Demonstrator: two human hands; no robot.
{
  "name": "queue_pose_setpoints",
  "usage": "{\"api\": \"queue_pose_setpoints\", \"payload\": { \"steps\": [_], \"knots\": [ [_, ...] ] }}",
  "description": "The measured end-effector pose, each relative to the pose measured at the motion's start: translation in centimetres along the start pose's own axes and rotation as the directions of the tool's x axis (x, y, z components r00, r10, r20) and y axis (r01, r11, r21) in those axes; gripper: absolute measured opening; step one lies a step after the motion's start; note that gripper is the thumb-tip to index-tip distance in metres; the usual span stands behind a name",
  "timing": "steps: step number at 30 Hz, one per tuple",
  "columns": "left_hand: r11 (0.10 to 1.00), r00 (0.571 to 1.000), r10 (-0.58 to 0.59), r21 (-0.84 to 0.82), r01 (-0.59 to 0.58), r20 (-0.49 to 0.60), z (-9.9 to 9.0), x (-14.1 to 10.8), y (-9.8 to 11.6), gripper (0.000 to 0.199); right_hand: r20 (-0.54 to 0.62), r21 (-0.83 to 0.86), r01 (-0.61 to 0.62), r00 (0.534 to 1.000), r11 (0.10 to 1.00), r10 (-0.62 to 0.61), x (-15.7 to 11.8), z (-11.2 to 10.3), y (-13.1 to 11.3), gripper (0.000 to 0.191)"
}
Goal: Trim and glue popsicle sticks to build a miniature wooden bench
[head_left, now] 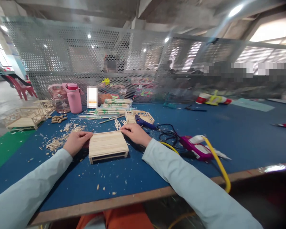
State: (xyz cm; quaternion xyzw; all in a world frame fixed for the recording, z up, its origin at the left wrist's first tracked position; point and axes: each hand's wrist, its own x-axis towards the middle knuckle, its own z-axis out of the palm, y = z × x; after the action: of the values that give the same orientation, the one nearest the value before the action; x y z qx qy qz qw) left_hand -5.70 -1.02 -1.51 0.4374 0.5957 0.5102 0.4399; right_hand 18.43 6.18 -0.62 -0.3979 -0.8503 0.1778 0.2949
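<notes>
The left hand (76,143) and right hand (136,134) hold the far corners of a slatted wooden-stick platform (108,143), fingers closed on it at each side. It stands on its short legs near the front edge of the blue bench (143,178), left of the glue gun (145,122), with wood scraps (56,143) beyond the left hand.

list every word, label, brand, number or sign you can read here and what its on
No text can be read here.
Wrapped stick bundles: green printing, too small and blurred to read.
White upright block: orange band, nothing legible.
Purple power strip: no readable marking.
Pink bottle: no readable label.
Stick platform: no lettering visible.
</notes>
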Motion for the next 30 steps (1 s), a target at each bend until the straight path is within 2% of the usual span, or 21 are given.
{"api": "queue_pose_setpoints", "payload": {
  "steps": [7, 18, 22, 26, 30],
  "knots": [
    [0.989, 0.995, -0.095, -0.117, 0.096, 0.008, -0.14, 0.23, -0.4, 0.035, 0.006, -0.005, 0.027, 1.0, 1.0, -0.027, -0.07, -0.13, 0.02, 0.02],
    [0.988, 0.996, -0.091, -0.127, 0.09, 0.001, -0.11, 0.25, -0.43, 0.034, -0.003, 0.008, 0.03, 1.0, 1.0, -0.03, -0.13, -0.06, 0.39, 0.02],
    [0.986, 0.995, -0.099, -0.131, 0.099, 0.003, -0.06, 0.12, -0.32, 0.027, -0.005, 0.002, 0.034, 0.999, 0.999, -0.034, -0.12, -0.11, 0.26, 0.019],
    [0.96, 0.983, -0.178, -0.211, 0.182, 0.035, -0.12, 0.17, -0.06, 0.011, 0.002, -0.007, 0.046, 0.999, 0.999, -0.046, -0.07, -0.15, 0.28, 0.019],
    [0.956, 0.979, -0.188, -0.215, 0.2, 0.075, -0.32, 0.44, -0.1, 0.01, -0.001, -0.016, 0.047, 0.999, 0.999, -0.047, -0.01, -0.16, 0.38, 0.019]
  ]
}}
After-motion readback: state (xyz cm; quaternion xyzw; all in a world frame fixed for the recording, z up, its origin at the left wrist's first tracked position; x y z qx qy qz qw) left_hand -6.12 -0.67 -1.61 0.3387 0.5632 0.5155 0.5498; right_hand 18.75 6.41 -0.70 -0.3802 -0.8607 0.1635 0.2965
